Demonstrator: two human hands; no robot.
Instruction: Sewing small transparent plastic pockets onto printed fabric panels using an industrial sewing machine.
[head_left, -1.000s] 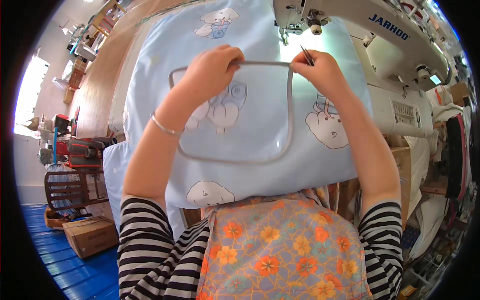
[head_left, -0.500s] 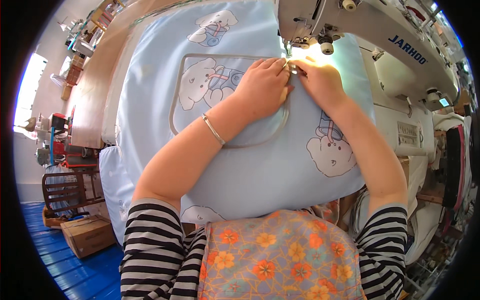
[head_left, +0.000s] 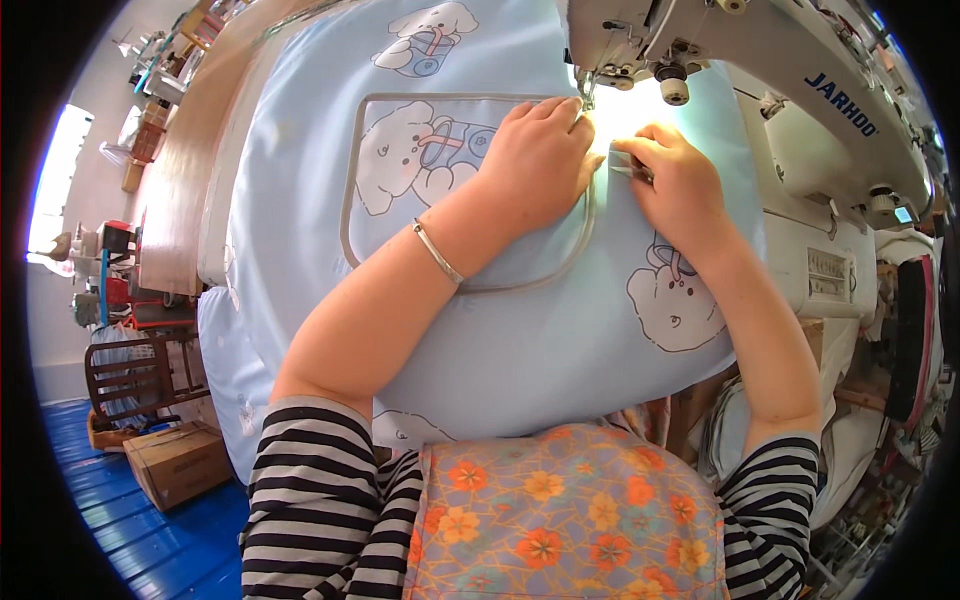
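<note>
A light-blue cloth (head_left: 400, 340) printed with white cartoon dogs lies spread under the sewing machine's needle and presser foot (head_left: 588, 92). On it is a rounded-square outline of grey trim (head_left: 350, 200). My left hand (head_left: 545, 160) rests palm down over the trim's upper right corner, fingers lying on the cloth with the tips right beside the presser foot. My right hand (head_left: 675, 180) is just to the right, thumb and forefinger pinched on a small greyish, shiny piece (head_left: 628, 162). Its kind is too small and glare-washed to make out.
The white sewing machine arm (head_left: 800, 80) overhangs the cloth at the upper right, its lamp glaring near my right hand. A wooden tabletop (head_left: 190, 180) runs along the left. A cardboard box (head_left: 180, 465) and a brown slatted chair (head_left: 130, 375) stand on the blue floor.
My right hand has drawn away from my left, to the right and slightly down, with the small greyish piece now showing in its fingers. My left hand and the trim have shifted slightly.
</note>
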